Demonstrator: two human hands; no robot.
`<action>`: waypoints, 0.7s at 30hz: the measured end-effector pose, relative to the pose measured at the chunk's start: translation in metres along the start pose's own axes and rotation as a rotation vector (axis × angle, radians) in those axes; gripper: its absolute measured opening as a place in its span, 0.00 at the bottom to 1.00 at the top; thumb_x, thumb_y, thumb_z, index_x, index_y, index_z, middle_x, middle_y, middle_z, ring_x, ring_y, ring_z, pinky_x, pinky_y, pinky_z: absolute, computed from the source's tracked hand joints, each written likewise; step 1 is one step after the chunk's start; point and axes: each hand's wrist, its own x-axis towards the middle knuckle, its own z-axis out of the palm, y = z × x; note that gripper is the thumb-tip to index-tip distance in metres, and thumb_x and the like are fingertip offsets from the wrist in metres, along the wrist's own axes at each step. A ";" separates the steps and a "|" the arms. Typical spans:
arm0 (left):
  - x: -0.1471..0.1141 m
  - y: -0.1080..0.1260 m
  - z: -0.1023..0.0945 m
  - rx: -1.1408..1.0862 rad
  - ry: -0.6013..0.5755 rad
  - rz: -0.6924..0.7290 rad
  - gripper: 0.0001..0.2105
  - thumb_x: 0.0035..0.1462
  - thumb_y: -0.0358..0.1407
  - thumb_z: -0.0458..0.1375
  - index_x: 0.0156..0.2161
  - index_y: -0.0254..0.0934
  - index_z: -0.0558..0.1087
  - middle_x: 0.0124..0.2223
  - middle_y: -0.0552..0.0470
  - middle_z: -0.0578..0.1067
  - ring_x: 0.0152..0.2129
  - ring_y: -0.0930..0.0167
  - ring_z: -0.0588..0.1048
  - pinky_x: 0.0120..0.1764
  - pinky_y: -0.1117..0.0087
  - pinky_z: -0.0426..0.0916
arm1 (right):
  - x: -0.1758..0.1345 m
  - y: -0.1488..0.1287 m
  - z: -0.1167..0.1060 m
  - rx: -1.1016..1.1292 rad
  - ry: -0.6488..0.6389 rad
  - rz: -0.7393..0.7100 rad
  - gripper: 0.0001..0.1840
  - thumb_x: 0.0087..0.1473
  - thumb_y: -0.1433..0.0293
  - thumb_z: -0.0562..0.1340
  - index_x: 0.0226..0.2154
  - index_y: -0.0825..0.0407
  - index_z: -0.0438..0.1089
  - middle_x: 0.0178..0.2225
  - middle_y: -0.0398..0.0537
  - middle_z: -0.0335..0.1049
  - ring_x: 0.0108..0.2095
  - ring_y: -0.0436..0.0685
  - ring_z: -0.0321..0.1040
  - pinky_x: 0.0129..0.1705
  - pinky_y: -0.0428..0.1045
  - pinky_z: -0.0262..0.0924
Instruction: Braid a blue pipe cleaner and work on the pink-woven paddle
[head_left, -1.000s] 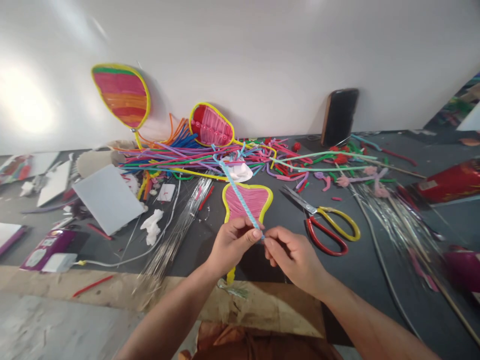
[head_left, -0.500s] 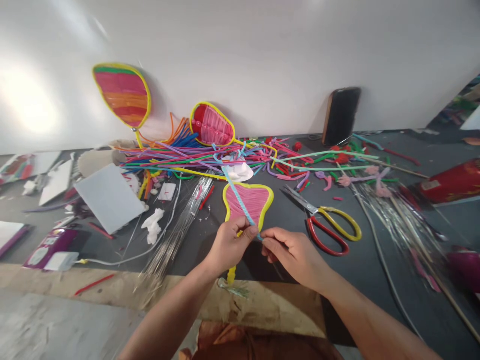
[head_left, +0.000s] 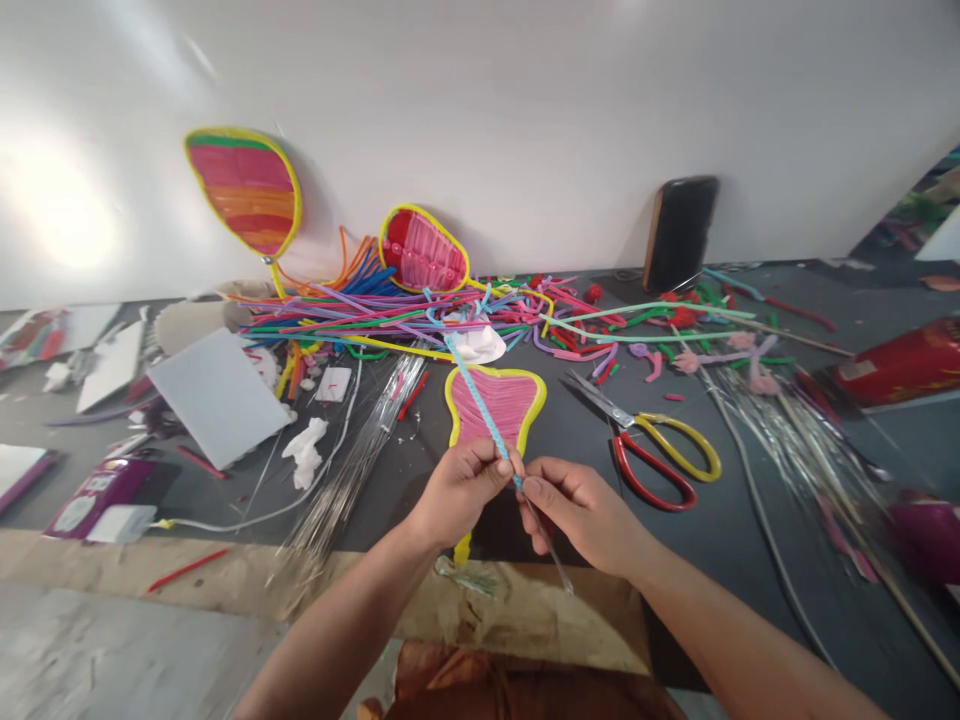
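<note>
Both hands meet over the front of the dark table (head_left: 735,540). My left hand (head_left: 457,490) pinches a light blue pipe cleaner (head_left: 476,400) wound in a spiral along a thin wire; it slants up and away toward the pile. My right hand (head_left: 581,515) grips the same piece just below, and the bare wire end (head_left: 551,550) sticks out downward past its fingers. Under the hands lies a pink fan shape (head_left: 495,400) with a yellow rim and a yellow handle.
A heap of coloured pipe cleaners (head_left: 420,310) runs along the back. Red-and-yellow scissors (head_left: 652,450) lie right of the hands. Silver wires (head_left: 360,450) lie left, tinsel (head_left: 795,430) right. A phone (head_left: 679,232) and two finished fans (head_left: 247,190) lean on the wall.
My right hand has turned and slid down a little, so the bare wire end now shows below its fingers. The left hand kept its pinch on the blue pipe cleaner.
</note>
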 end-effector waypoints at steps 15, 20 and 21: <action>0.000 -0.002 -0.005 0.239 0.098 -0.027 0.17 0.51 0.47 0.61 0.25 0.32 0.68 0.23 0.55 0.67 0.22 0.76 0.63 0.27 0.74 0.58 | 0.001 -0.001 -0.006 -0.284 0.059 -0.086 0.13 0.61 0.62 0.53 0.30 0.52 0.65 0.25 0.41 0.68 0.22 0.47 0.68 0.26 0.43 0.61; 0.002 0.003 -0.003 0.116 0.071 -0.049 0.18 0.50 0.46 0.62 0.25 0.31 0.70 0.23 0.54 0.69 0.21 0.76 0.65 0.27 0.74 0.58 | 0.000 -0.004 -0.009 -0.122 -0.004 -0.037 0.17 0.60 0.58 0.55 0.29 0.54 0.66 0.25 0.42 0.69 0.22 0.47 0.67 0.27 0.43 0.61; 0.002 0.004 -0.002 0.101 0.060 -0.049 0.17 0.50 0.46 0.63 0.25 0.31 0.70 0.23 0.53 0.70 0.22 0.76 0.66 0.28 0.74 0.59 | 0.000 -0.004 -0.010 -0.111 -0.012 -0.031 0.17 0.60 0.58 0.55 0.29 0.54 0.66 0.25 0.42 0.69 0.22 0.47 0.67 0.27 0.43 0.61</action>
